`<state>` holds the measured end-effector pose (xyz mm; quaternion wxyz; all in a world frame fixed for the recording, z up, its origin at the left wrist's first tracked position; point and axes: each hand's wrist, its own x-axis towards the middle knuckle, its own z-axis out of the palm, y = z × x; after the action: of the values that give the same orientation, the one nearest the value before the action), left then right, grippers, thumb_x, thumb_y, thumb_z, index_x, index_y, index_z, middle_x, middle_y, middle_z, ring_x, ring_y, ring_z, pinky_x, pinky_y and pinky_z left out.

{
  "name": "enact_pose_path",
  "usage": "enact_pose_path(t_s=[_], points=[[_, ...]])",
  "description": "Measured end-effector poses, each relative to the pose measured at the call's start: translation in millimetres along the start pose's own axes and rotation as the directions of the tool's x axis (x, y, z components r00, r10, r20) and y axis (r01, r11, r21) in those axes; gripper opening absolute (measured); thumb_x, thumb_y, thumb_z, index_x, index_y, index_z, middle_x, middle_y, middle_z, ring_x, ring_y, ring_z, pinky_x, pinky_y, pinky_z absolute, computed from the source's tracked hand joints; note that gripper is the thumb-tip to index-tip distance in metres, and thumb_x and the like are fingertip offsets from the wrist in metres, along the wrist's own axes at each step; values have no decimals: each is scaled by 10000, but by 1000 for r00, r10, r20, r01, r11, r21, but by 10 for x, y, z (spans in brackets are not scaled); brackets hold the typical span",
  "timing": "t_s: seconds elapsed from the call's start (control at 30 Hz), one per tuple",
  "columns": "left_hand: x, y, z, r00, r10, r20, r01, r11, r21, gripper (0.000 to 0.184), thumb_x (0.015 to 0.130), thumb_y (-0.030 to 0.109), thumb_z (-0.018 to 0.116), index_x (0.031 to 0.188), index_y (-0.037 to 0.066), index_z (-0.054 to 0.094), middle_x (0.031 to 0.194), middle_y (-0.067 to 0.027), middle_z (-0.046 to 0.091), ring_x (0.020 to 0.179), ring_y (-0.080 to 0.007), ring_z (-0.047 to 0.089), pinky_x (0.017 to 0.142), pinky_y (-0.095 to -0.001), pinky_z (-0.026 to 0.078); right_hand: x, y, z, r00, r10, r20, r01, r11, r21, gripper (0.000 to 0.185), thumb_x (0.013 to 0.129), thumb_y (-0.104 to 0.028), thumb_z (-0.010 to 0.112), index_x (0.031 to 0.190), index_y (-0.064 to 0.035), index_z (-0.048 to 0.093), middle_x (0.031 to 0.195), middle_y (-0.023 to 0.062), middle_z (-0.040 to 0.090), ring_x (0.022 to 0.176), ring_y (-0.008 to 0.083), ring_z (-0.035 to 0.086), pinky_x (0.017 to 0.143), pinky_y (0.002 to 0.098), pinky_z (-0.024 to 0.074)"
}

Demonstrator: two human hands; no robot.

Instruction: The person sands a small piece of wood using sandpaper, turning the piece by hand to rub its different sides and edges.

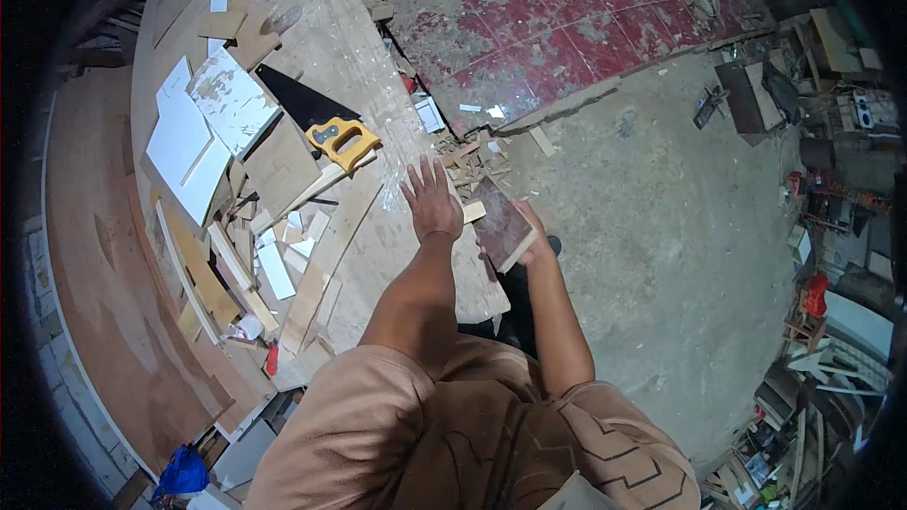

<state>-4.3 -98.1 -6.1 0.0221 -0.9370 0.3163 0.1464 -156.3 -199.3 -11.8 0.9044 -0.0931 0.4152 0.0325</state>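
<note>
My left hand (435, 206) lies palm down near the right edge of the plywood worktop (364, 293), its fingers spread. A small pale wood strip (472, 212) pokes out beside its wrist, towards the dark board; whether my palm touches the strip is hidden. My right hand (537, 234) is closed around the edge of a dark brown rectangular board (501, 225) with a pale edge, held tilted at the worktop's side. Further up and left of my left hand rests a handsaw (345, 140) with a yellow handle and black blade.
White panels (179, 137), a paint-flecked board (231, 99) and several wood offcuts (276, 269) crowd the worktop's left side. Wood scraps (480, 156) lie heaped past the worktop's edge. Beyond are a concrete floor (652, 227) and red tiles (567, 19); clutter lines the right.
</note>
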Motion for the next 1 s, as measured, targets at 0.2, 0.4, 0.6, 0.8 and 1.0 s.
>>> enact_pose_path(t_s=[0.2, 0.4, 0.6, 0.8, 1.0], points=[[-20, 9, 2, 999, -24, 24, 24, 1000, 15, 724, 910, 203, 484, 1573, 133, 205, 1654, -114, 104, 1520, -380, 53, 1191, -628, 56, -31, 167, -32, 999, -21, 48, 14, 990, 142, 619, 944, -553, 417, 1255, -37, 563, 1015, 212, 660, 816, 402, 664, 708, 564, 556], [-49, -13, 18, 997, -79, -2, 78, 995, -57, 729, 932, 217, 484, 1574, 89, 163, 1632, -219, 79, 1506, -429, 47, 1097, -766, 57, -101, 116, -94, 984, 1, 178, -30, 987, 159, 654, 941, -541, 380, 1293, -16, 546, 1062, 232, 661, 862, 408, 667, 748, 541, 558], [-103, 134, 177, 988, -153, -22, 148, 977, -154, 766, 928, 291, 516, 1561, 35, 168, 1620, -270, 40, 1493, -479, 13, 1073, -789, 34, -235, 19, -10, 1000, 2, 19, -4, 994, 112, 644, 931, -580, 448, 1281, -49, 552, 1048, 196, 649, 821, 385, 648, 683, 551, 550], [-128, 231, 24, 979, -198, 44, 200, 979, -43, 762, 953, 335, 483, 1575, 65, 134, 1630, -244, 20, 1499, -459, -9, 1081, -780, 30, -347, -1, 126, 986, -40, -164, 29, 997, -70, 629, 915, -597, 495, 1269, -81, 561, 1056, 169, 633, 832, 354, 634, 673, 548, 548], [-95, 217, 61, 987, -158, 11, 158, 987, -35, 725, 976, 334, 471, 1585, 124, 137, 1637, -214, 24, 1498, -458, 22, 1102, -754, 51, -13, 10, 41, 994, -67, -87, 60, 994, -89, 624, 886, -620, 514, 1211, -90, 573, 990, 142, 615, 819, 335, 625, 624, 530, 547]])
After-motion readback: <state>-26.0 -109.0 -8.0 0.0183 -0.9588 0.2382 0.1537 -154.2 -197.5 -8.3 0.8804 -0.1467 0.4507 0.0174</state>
